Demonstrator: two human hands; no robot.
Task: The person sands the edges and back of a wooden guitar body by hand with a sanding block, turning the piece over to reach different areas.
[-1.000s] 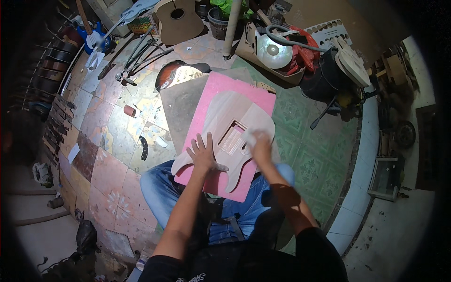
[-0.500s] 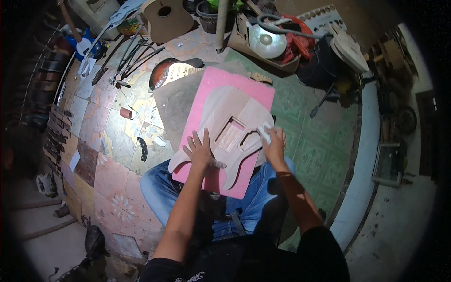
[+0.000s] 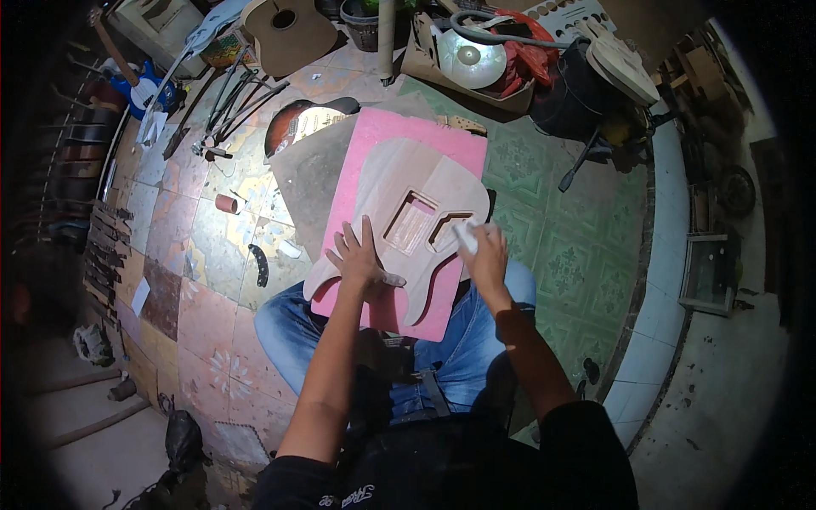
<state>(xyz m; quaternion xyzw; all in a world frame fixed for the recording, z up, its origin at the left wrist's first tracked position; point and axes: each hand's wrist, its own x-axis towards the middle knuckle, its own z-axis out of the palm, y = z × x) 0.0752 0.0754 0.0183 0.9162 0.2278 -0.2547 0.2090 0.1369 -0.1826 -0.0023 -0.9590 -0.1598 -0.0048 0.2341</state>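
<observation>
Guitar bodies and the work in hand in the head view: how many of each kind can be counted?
Unfinished wooden guitar body, under both hands: 1
Pink board beneath it: 1
Pale sanding pad in the right hand: 1
Left hand flat on the body: 1
Acoustic guitar body at the top: 1
Sunburst guitar body on the floor: 1
Total: 6

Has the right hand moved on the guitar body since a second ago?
Yes. The right hand, holding a small pale pad, has slid along the unfinished wooden guitar body from near its routed cavities out to its right edge.
</observation>
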